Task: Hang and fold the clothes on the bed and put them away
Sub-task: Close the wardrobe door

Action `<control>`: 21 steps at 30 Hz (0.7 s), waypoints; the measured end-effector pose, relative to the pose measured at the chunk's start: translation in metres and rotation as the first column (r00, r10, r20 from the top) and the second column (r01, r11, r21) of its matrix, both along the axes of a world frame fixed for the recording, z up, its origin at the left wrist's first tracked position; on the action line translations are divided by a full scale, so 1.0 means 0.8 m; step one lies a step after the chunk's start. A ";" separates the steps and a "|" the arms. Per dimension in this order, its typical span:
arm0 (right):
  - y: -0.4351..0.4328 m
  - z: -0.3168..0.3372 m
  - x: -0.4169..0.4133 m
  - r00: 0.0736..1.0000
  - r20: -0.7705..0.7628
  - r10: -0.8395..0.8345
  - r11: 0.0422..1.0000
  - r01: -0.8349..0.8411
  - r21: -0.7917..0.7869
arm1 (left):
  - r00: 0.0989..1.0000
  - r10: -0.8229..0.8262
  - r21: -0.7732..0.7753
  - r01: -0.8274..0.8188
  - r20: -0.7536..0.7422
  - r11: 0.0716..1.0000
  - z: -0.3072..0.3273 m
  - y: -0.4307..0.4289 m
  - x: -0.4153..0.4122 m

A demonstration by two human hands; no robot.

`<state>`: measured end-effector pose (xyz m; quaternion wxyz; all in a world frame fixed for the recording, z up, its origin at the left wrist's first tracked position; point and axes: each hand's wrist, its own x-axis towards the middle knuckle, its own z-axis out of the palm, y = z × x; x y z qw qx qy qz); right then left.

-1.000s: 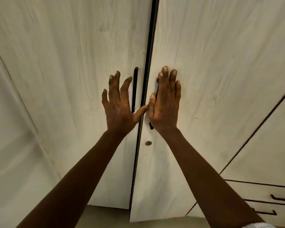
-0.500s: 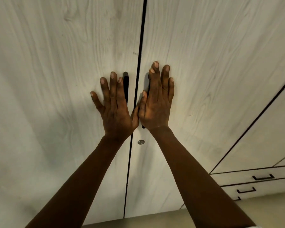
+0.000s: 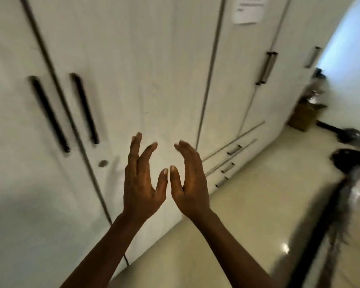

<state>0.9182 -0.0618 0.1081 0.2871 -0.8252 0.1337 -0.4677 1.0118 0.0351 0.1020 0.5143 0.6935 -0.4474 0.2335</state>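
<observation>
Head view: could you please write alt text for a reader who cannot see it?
The left hand and right hand are raised, empty, fingers loosely spread, before a closed white wardrobe. Two black handles sit to their left; drawers and a paper note lie to the right.

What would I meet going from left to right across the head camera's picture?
Left black handle → right black handle → round lock → left hand → right hand → drawer handles → metal door handle → brown box.
</observation>
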 end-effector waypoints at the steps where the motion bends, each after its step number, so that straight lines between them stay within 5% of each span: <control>1: -0.003 -0.024 -0.037 0.997 -0.021 -0.069 0.997 0.069 0.044 | 0.994 -0.094 0.041 0.096 -0.054 0.995 -0.019 -0.008 -0.022; 5: 0.015 -0.129 -0.216 0.915 -0.106 -0.389 0.884 0.404 0.234 | 0.898 -0.395 0.238 0.433 -0.192 0.869 -0.101 -0.038 -0.141; 11: 0.139 -0.235 -0.434 0.588 -0.263 -0.765 0.449 0.780 0.437 | 0.582 -0.779 0.468 0.770 -0.234 0.434 -0.176 -0.040 -0.319; 17: 0.280 -0.293 -0.578 0.206 -0.450 -0.869 -0.070 0.849 0.524 | 0.154 -0.964 0.627 0.779 -0.215 -0.016 -0.233 -0.031 -0.493; 21: 0.347 -0.325 -0.617 -0.015 -0.541 -0.841 -0.350 0.777 0.523 | -0.110 -0.981 0.725 0.661 -0.158 -0.191 -0.264 -0.035 -0.584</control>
